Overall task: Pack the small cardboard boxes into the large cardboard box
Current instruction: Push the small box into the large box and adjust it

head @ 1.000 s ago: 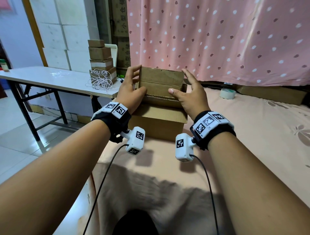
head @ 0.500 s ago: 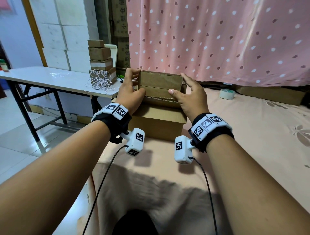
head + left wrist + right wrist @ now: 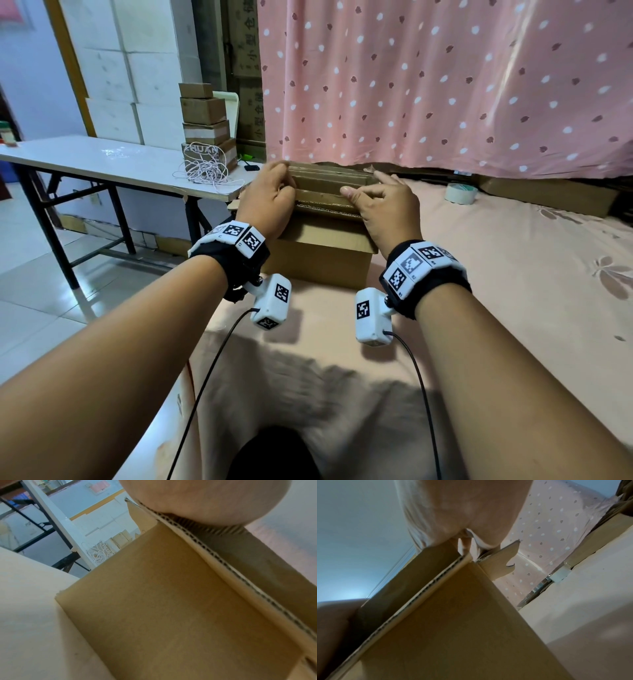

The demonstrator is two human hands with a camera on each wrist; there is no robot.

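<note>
Hands on small box

head: bright, soft shadows – wrists: blurred, dim | edges – warped

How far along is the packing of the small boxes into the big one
In hand: the left hand and right hand hold a small box that sits low in the large cardboard box, nearly seated. What is already packed beneath is hidden. Left: a stack of small boxes on the white table.
</note>
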